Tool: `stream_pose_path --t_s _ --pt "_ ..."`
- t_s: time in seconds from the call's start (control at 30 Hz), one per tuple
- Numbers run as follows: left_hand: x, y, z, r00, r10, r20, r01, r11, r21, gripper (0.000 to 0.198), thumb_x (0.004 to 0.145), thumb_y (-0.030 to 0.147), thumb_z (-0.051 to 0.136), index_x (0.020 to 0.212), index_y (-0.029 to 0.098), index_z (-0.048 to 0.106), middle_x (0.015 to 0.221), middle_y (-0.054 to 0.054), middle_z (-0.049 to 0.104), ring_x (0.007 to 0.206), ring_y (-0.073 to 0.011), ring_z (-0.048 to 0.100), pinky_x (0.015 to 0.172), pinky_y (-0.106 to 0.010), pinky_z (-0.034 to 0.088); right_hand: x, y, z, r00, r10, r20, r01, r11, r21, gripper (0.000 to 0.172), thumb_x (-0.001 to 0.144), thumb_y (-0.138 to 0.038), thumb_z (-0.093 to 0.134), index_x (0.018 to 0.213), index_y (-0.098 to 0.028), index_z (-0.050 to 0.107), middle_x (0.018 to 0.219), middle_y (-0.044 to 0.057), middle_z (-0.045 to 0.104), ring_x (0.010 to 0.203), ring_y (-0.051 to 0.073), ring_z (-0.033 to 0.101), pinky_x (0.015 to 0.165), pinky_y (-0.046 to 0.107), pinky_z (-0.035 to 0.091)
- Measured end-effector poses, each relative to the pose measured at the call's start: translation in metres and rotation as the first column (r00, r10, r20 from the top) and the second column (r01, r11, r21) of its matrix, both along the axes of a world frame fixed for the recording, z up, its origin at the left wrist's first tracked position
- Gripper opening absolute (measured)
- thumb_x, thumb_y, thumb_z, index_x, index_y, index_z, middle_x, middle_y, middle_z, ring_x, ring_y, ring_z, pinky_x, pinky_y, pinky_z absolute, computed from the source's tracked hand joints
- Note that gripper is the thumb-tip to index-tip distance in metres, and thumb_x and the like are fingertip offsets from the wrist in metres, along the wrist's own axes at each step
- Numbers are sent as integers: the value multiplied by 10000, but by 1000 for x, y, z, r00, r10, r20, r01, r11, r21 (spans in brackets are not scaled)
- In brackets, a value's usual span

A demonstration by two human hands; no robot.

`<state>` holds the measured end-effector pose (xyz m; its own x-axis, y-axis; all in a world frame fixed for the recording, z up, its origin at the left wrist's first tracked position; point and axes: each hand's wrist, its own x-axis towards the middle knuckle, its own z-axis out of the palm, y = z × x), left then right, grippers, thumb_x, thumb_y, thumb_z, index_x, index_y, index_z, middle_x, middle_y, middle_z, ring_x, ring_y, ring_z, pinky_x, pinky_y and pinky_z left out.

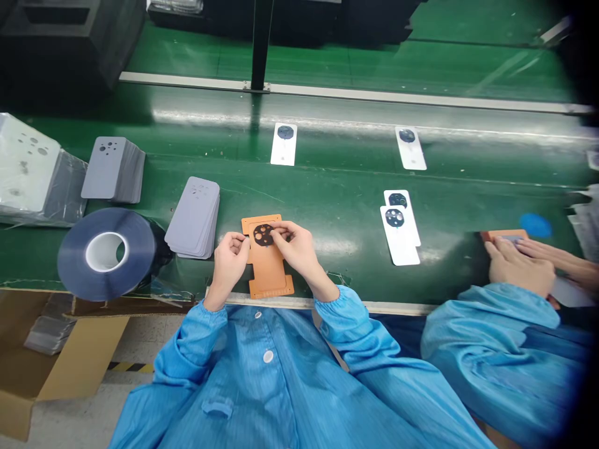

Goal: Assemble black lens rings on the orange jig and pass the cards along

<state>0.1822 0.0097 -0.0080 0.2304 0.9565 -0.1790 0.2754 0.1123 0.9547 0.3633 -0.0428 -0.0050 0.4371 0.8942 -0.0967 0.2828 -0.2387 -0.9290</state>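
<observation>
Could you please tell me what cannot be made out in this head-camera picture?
Head view: whether the right hand pinches or only presses the dark round piece on the orange jig; its fingers cover the edge.
Head view: what the left hand holds at its fingertips, if anything; too small.
Head view: the co-worker's jig, mostly under the co-worker's hands.
Head view: the blue blot, blurred.

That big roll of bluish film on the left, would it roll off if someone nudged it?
Probably: the film roll seems to lie on its curved side, so a nudge might set it rolling. It is thickly wound around a small white core, so likely heavy for its size. Its smooth, glossy face may be slippery to grip.
</observation>
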Motion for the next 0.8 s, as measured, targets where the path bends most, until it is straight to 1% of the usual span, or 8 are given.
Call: stream_pose_path --t_s 0.1,0.2,0.37,0.47,0.6,0.67,0.73,0.8 --pt "5 6 -2 999 3 -35 -2 999 40 187 851 334 716 910 207 592 713 32 603 591 -111 570 597 -233 454 -1 1 1 999 6 50 -5 1000 -15 310 877 -327 634 1094 -179 799 885 57 786 689 158 644 708 311 518" --pt "8 9 -3 998 -7 -59 11 998 58 217 827 317 741 888 214 559 692 50 570 564 -102 537 582 -232 429 -2 0 1 996 9 87 -8 1000 -14 302 893 -320 627 1107 -195 801 906 52 791 715 164 654 722 312 519" --pt "10 10 -3 997 -8 -74 12 998 58 225 813 299 740 870 220 537 682 57 556 554 -100 519 574 -233 414 -3 1 4 991 21 133 -19 1000 -15 308 894 -273 614 1123 -186 800 898 52 785 674 156 625 699 306 509" --pt "12 10 -2 997 -2 -79 6 999 53 228 808 298 736 856 226 525 676 61 543 553 -101 511 576 -235 409 -5 1 7 981 21 191 -21 1000 -3 292 898 -250 616 1115 -190 803 877 48 778 672 164 614 737 325 516" --pt "13 10 0 996 -8 -86 11 999 39 234 805 302 732 842 231 512 680 59 538 562 -104 511 578 -237 405 -7 -1 8 949 24 313 -40 998 45 270 912 -215 615 1097 -206 811 884 53 758 740 193 613 782 350 515" --pt "13 11 0 996 -6 -85 9 1000 29 237 800 298 734 840 232 510 685 58 540 566 -105 508 581 -237 407 -6 -1 6 933 18 359 -43 997 61 275 928 -220 615 1120 -216 811 939 70 732 796 201 622 787 349 519" --pt "14 12 0 996 -2 -89 4 1000 24 235 797 284 734 838 234 508 680 62 533 564 -105 504 582 -237 405 -5 -2 4 925 8 380 -38 997 70 283 939 -238 626 1153 -231 810 1015 84 691 863 207 633 782 341 528" --pt "14 12 0 995 -2 -98 4 1000 23 230 796 268 730 835 235 506 671 65 528 560 -105 502 579 -237 400 -3 -2 1 921 18 388 -49 996 69 295 945 -239 629 1176 -247 812 1042 86 652 894 206 630 768 333 532"
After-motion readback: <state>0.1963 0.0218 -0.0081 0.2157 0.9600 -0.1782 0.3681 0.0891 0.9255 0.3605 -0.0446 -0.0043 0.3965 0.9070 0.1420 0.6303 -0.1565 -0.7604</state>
